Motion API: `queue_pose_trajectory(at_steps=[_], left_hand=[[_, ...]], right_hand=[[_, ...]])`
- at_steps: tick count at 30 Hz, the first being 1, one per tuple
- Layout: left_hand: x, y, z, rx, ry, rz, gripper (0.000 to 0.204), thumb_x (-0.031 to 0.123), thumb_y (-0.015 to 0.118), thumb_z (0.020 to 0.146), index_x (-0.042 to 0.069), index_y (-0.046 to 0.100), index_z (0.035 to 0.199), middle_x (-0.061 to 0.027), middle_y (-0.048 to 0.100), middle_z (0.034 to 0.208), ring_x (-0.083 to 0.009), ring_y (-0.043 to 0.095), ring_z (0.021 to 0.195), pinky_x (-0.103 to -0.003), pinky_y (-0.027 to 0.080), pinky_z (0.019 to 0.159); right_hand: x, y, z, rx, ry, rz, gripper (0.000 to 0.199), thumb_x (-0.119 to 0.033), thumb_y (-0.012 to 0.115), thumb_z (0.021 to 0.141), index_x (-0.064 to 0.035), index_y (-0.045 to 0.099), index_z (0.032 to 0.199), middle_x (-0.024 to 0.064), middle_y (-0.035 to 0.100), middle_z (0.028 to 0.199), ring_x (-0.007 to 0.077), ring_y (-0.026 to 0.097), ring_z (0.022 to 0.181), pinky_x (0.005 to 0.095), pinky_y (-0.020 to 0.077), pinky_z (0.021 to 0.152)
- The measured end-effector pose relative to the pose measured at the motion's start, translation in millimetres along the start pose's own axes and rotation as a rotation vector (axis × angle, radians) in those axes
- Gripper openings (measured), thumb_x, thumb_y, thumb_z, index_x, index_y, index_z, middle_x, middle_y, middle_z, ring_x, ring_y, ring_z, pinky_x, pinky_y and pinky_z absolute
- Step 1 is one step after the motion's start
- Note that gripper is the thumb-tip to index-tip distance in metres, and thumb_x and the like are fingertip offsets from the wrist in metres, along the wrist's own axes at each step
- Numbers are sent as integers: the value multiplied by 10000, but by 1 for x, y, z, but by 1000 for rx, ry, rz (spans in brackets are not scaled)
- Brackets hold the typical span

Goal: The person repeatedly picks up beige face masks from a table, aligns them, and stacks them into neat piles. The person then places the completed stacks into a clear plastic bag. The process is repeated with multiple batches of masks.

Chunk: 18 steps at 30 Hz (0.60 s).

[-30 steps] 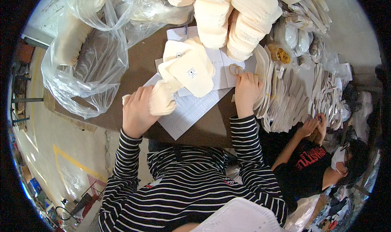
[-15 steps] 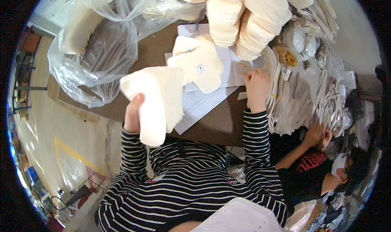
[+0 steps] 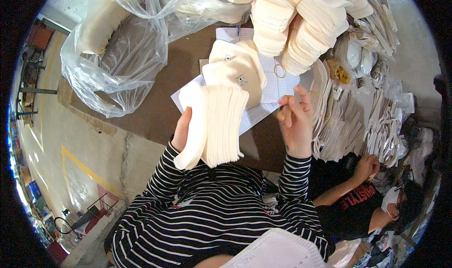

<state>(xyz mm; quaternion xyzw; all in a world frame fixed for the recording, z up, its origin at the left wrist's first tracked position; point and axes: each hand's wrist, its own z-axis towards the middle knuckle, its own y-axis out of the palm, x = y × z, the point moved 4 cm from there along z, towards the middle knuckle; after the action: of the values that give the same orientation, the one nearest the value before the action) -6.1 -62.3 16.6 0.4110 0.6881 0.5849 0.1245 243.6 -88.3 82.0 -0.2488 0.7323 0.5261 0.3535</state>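
Note:
My left hand (image 3: 182, 129) grips a thick stack of cream fabric pieces (image 3: 214, 124), lifted off the brown table (image 3: 155, 108) and held edge-on in front of my striped chest. My right hand (image 3: 294, 120) is raised just right of the stack, fingers pinched on a thin rubber band (image 3: 282, 107). Behind the stack, more cream pieces (image 3: 238, 72) lie on white paper sheets (image 3: 278, 87). Another rubber band (image 3: 279, 71) rests on the paper.
Bundled stacks of cream pieces (image 3: 306, 23) pile up at the back right. A clear plastic bag (image 3: 117, 47) with more pieces sits at the left. White cut parts (image 3: 343, 122) cover the right side. Another person (image 3: 367, 197) in black sits at lower right.
My left hand has lifted the stack from the table and turned it upright and closer. My right hand left the table and rose beside it with a rubber band.

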Motion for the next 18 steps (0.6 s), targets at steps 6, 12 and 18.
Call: queue_pose_trajectory(at_steps=[6, 12, 18], left_hand=[[-13, 4, 2, -153, -22, -126, 880, 643, 568, 902, 36, 368, 1507, -200, 480, 1484, -345, 519, 1318, -484, 420, 1114], [3, 2, -11, 20, -341, 307, 896, 330, 816, 779, -8, 369, 1478, -185, 584, 1315, -293, 564, 1234, -432, 436, 1087], [-55, 3, 20, -457, -307, 1035, 811, 315, 866, 739, 6, 481, 1383, -129, 627, 1191, -213, 577, 1166, -353, 473, 996]], right_hand=[[52, 38, -23, -134, 361, 107, 769, 120, 531, 890, -267, 193, 1462, 203, 510, 1356, 73, 536, 537, 231, 537, 533], [24, 18, -16, -393, 36, -103, 1241, -399, 965, 590, -343, 121, 1498, 246, 190, 1602, 369, 424, 1328, 524, 366, 1117], [6, 76, -41, -1253, -83, -829, 952, -232, 954, 595, -168, 367, 1342, 294, 246, 1530, 475, 299, 1403, 559, 281, 1128]])
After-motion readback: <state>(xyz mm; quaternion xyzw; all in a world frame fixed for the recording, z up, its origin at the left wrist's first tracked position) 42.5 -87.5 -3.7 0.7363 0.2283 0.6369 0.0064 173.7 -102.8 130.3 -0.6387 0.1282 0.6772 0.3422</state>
